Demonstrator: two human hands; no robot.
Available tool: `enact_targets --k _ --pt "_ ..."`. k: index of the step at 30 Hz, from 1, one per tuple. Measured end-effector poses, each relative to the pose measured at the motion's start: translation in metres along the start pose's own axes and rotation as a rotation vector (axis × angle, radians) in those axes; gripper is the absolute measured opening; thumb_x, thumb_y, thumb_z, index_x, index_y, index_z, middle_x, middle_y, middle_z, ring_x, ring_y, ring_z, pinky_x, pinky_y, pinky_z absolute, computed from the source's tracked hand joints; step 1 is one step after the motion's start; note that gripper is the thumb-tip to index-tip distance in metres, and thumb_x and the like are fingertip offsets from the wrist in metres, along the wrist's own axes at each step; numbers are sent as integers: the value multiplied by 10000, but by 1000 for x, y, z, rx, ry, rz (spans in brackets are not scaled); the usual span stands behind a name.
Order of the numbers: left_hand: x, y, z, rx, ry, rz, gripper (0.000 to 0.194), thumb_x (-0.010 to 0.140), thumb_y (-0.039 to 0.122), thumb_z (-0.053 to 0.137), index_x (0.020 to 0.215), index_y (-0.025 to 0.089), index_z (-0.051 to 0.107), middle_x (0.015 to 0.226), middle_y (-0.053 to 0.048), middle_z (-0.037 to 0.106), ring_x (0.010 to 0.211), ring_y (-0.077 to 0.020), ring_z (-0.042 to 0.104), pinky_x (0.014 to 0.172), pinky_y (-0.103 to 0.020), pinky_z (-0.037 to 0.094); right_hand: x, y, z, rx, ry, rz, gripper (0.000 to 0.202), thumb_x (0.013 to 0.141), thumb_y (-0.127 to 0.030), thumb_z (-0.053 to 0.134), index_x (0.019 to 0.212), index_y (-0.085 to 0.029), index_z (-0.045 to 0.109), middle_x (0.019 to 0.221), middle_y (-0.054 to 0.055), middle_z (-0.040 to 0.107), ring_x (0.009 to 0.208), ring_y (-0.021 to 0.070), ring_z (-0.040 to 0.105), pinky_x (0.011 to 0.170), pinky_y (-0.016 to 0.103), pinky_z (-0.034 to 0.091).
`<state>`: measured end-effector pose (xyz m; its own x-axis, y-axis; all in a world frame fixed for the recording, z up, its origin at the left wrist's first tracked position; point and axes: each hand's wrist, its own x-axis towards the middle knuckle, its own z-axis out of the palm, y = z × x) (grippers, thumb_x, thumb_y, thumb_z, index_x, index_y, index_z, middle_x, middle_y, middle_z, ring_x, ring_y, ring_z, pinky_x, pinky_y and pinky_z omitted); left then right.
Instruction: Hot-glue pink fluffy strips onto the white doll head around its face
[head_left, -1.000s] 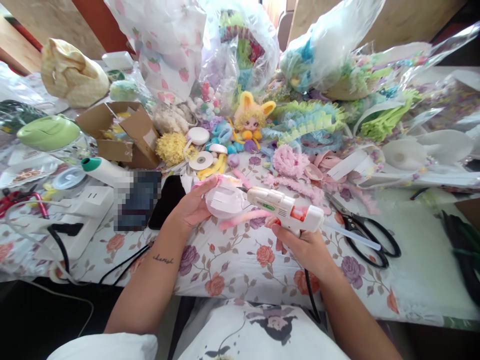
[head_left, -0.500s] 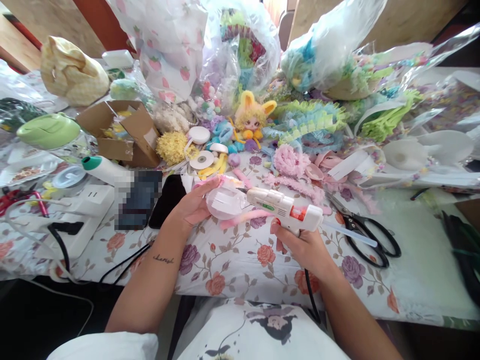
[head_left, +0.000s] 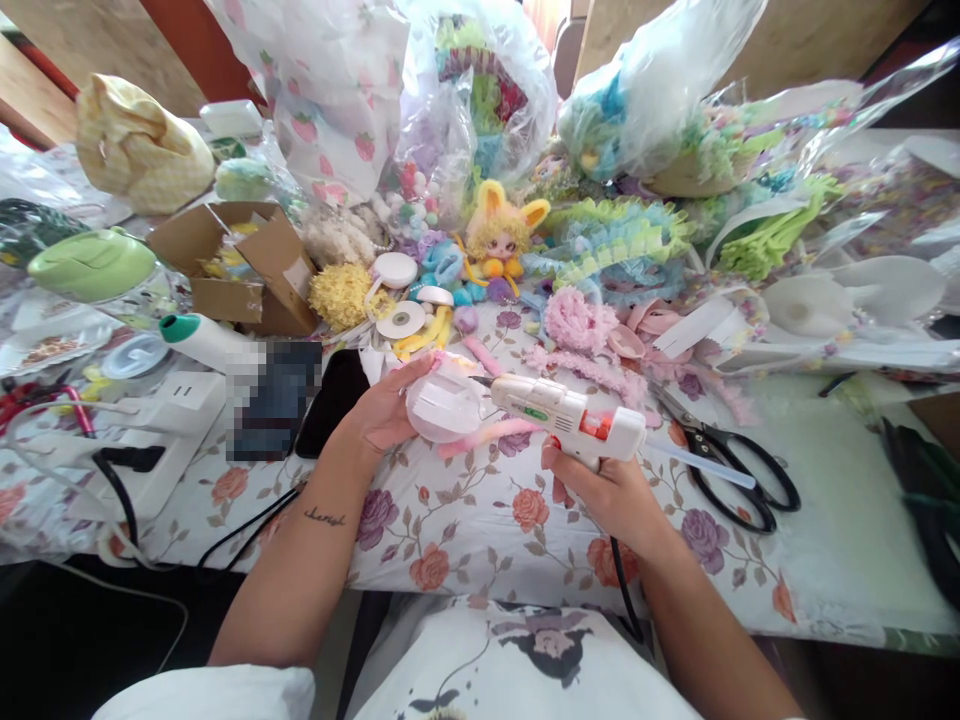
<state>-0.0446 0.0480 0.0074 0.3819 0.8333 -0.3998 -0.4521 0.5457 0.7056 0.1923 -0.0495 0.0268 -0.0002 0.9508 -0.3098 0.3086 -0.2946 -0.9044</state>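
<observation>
My left hand [head_left: 386,408] grips the left edge of a clear, rounded plastic piece [head_left: 444,405] with pink and yellow trim along its top. Wrapped round the handle of a white glue gun [head_left: 559,410] is my right hand [head_left: 600,485]. The gun's nozzle points left, at the right side of the clear piece; whether they touch I cannot tell. A translucent glue stick [head_left: 697,462] sticks out of its back. Pink fuzzy strips [head_left: 491,432] lie on the flowered cloth behind the piece.
Black-handled scissors [head_left: 739,465] lie to the right. A yellow-eared doll [head_left: 499,245] stands behind, among yarn and ribbons. At the left are a black phone [head_left: 334,400], a power strip [head_left: 161,430], a cardboard box [head_left: 229,297] and a green-lidded container [head_left: 94,265]. Plastic bags fill the back.
The clear piece has tilted slightly and shifted a little left in my left hand. The glue gun stays nearly in place, and the whole view has moved slightly.
</observation>
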Motion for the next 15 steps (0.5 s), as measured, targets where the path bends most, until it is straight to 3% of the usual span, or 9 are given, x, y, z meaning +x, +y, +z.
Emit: enact_targets --k 7,15 --pt "0 0 2 7 -29 -38 224 791 310 655 896 122 714 832 -80 744 689 -200 692 620 -264 538 -1 -1 1 6 10 -19 297 768 -427 577 609 -180 540 495 -16 533 448 105 431 430 232 346" --pt "0 1 1 -75 37 -46 208 802 306 641 926 152 704 878 -73 748 746 -221 704 682 -296 552 -1 0 0 6 -4 -2 236 761 -392 579 653 -183 566 509 -12 549 476 116 452 449 234 365"
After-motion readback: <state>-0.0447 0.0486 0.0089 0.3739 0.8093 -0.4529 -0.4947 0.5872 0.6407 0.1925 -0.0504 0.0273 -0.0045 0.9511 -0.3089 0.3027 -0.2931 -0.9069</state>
